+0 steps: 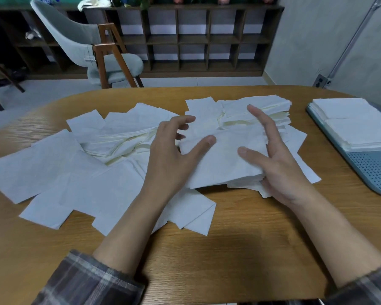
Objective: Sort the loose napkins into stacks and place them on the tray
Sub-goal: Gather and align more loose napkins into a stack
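Note:
White paper napkins (59,172) lie scattered loose over the left and middle of the wooden table. A small gathered stack of napkins (222,159) sits between my hands. My left hand (174,155) flanks its left side, fingers spread and thumb lying on the top sheet. My right hand (273,159) stands on edge against its right side, fingers straight, thumb resting on top. At the far right a blue perforated tray (374,170) carries two neat napkin stacks (356,126).
A thicker heap of napkins (257,108) lies behind my hands. The wooden table (251,238) shows bare wood in front. A grey chair (92,47) and a dark cubby shelf (196,38) stand beyond the table.

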{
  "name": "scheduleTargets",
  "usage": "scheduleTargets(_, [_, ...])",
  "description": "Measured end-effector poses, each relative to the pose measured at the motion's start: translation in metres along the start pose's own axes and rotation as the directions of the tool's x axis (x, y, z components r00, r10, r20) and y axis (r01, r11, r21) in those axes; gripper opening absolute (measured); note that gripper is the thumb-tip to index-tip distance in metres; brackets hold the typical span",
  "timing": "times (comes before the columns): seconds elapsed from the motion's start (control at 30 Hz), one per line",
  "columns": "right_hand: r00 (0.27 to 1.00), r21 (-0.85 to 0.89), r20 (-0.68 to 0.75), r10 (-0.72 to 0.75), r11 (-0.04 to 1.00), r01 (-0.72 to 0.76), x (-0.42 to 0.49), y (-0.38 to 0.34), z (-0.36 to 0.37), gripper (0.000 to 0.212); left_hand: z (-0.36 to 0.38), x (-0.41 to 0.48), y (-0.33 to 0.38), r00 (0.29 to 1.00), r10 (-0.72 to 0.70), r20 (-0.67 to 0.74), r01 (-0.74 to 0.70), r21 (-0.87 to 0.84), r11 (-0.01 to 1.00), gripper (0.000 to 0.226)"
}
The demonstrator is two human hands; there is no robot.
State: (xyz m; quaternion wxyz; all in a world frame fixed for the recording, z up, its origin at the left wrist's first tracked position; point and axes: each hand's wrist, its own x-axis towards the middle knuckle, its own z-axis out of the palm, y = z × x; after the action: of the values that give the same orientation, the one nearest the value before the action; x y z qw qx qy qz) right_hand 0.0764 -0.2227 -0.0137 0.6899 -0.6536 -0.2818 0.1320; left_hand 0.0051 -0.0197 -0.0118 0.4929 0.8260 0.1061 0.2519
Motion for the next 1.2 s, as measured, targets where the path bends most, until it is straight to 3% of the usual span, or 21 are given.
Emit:
scheduleTargets(0.1, [1.0,0.149,-0.025,-0.011,0.989,0.015,0.002,-0.001,-0.001,0.075,-0.008,0.001,0.009,0.969,-0.169,0.178,0.202,-0.189,0.961,0.051])
scheduleTargets(0.2, [0.998,-0.063,-0.058,-0.008,0.998,0.005,0.004,0.003,-0.004,0.069,-0.013,0.0,0.008,0.936,-0.207,0.286,0.28,-0.242,0.929,0.04])
scheduleTargets(0.27, [0.998,-0.118,-0.059,-0.003,0.993,-0.004,0.003,0.003,-0.004,0.067,-0.012,0.001,0.003,0.95,-0.178,0.258,0.225,-0.166,0.96,0.045])
scheduleTargets(0.4, [0.997,0.143,0.073,0.0,0.99,-0.011,-0.001,-0.002,-0.005,0.072,-0.013,0.005,-0.006,0.971,-0.151,0.187,0.171,-0.095,0.981,0.049])
scheduleTargets(0.5, [0.985,0.237,0.168,0.043,0.968,-0.083,-0.002,-0.004,-0.007,0.058,-0.013,0.006,-0.01,0.977,-0.134,0.163,0.144,-0.05,0.988,0.05])
scheduleTargets(0.57, [0.981,0.205,0.178,0.084,0.971,-0.12,-0.001,-0.003,-0.006,0.042,-0.013,0.006,-0.012,0.982,-0.09,0.166,0.093,-0.01,0.996,0.049])
scheduleTargets(0.7, [0.997,-0.155,-0.027,0.077,0.985,-0.08,0.001,0.006,-0.007,0.025,-0.006,0.0,-0.01,0.974,0.01,0.225,-0.022,0.053,0.998,0.062])
scheduleTargets(0.77, [0.989,-0.213,-0.135,0.06,0.973,-0.088,0.002,0.009,-0.011,0.023,0.001,-0.004,-0.007,0.97,0.117,0.212,-0.149,0.147,0.978,0.072])
scheduleTargets(0.83, [0.977,-0.243,-0.211,0.041,0.966,-0.092,0.002,0.008,-0.014,0.024,0.003,-0.005,-0.004,0.954,0.206,0.219,-0.25,0.201,0.947,0.062])
scheduleTargets(0.93, [0.966,-0.295,-0.259,0.017,0.951,-0.096,0.003,0.009,-0.015,0.025,-0.002,-0.005,0.0,0.886,0.125,0.447,-0.223,0.174,0.959,0.026])
scheduleTargets(1.03, [0.968,-0.337,-0.25,0.015,0.936,-0.101,0.004,0.01,-0.014,0.025,-0.006,-0.007,0.002,0.736,-0.08,0.672,-0.132,0.259,0.957,0.032])
scheduleTargets(1.2, [0.969,-0.322,-0.244,0.04,0.939,-0.12,0.004,0.011,-0.015,0.024,-0.013,-0.005,0.002,0.619,-0.183,0.764,-0.084,0.296,0.952,0.038])
